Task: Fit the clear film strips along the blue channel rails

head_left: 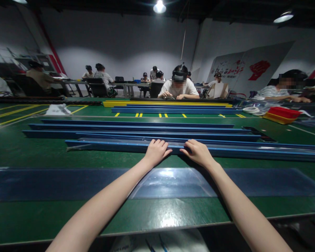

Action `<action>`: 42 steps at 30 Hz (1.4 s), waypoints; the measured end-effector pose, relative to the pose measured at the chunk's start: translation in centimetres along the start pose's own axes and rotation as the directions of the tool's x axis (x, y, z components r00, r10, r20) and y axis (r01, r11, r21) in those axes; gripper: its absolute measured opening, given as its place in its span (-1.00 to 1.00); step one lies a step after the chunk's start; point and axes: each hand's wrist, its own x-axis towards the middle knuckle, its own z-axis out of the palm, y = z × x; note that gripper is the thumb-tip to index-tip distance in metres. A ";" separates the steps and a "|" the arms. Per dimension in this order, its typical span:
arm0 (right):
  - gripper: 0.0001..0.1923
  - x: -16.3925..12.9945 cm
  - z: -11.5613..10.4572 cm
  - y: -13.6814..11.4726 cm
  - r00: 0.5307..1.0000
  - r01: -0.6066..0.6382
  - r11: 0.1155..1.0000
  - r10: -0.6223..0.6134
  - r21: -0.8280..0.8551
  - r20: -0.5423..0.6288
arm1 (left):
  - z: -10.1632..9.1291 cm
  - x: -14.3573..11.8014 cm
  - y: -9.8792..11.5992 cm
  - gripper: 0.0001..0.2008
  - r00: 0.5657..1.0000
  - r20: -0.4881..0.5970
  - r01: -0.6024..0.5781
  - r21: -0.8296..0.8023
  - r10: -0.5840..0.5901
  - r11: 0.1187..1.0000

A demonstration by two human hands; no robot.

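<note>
The left hand [156,151] and the right hand [196,152] lie side by side, a small gap between them, fingers curled over the near edge of a long blue plastic strip [120,146] that runs across the green table [42,154]; neither hand is lifted, and both press down on the strip rather than pinch it. Just nearer the person, under the forearms, a wide glossy dark film [55,183] lies flat on the table. Beyond the held strip more blue strips [131,126] lie parallel, well apart from a farther set of blue and yellow strips [168,104]. At the far right a shallow red tray [283,112] rests on a yellow one; what it holds cannot be made out. A person in a white shirt [179,87] sits across the table, hands on the far strips.
</note>
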 end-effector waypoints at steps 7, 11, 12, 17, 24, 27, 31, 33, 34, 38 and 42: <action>-0.73 0.0 0.0 0.0 1.000 0.003 1.000 -0.003 -0.008 0.000 | 0.1 0.0 0.0 -0.70 1.000 -0.011 0.003 -0.004 -0.003 1.000; -0.73 0.1 0.1 0.0 1.000 -0.010 1.000 0.010 0.003 0.000 | 0.2 0.0 0.0 -0.70 1.000 -0.014 -0.001 -0.003 0.001 1.000; -0.73 0.1 0.1 0.0 1.000 -0.016 1.000 0.016 0.005 0.004 | 0.2 0.0 0.0 -0.70 1.000 -0.014 -0.001 -0.003 0.001 1.000; -0.72 0.2 0.2 0.1 0.999 -0.028 1.000 0.028 -0.005 0.026 | 0.1 0.0 0.0 -0.70 1.000 -0.011 -0.001 -0.001 0.000 1.000; -0.74 0.5 -0.4 0.0 0.995 -0.041 0.998 0.045 -0.047 0.088 | 0.0 0.0 0.0 -0.72 1.000 0.003 0.005 -0.012 -0.005 1.000; -0.74 0.5 -0.7 0.1 0.991 -0.056 0.997 0.062 -0.056 0.122 | 0.0 0.1 0.0 -0.71 1.000 0.004 -0.007 -0.021 0.007 1.000; -0.75 0.1 -1.0 0.6 0.986 -0.082 0.993 0.093 -0.082 0.139 | -0.1 0.1 0.0 -0.71 1.000 0.003 -0.020 -0.024 0.020 1.000; -0.75 -0.1 -1.2 1.0 0.983 -0.101 0.990 0.115 -0.100 0.144 | -0.1 0.1 0.0 -0.71 1.000 0.002 -0.014 -0.018 0.014 1.000; -0.75 -0.2 -1.3 1.2 0.981 -0.109 0.988 0.124 -0.107 0.148 | -0.1 0.0 0.0 -0.71 1.000 0.001 -0.011 -0.014 0.011 1.000; -0.75 -0.7 -1.6 1.9 0.974 -0.137 0.983 0.157 -0.123 0.163 | -0.1 0.0 -0.1 -0.70 1.000 -0.006 0.004 -0.004 -0.004 1.000; -0.74 -0.9 -1.7 2.1 0.971 -0.162 0.979 0.181 -0.127 0.156 | -0.1 0.0 0.0 -0.69 1.000 -0.003 0.026 0.002 -0.026 1.000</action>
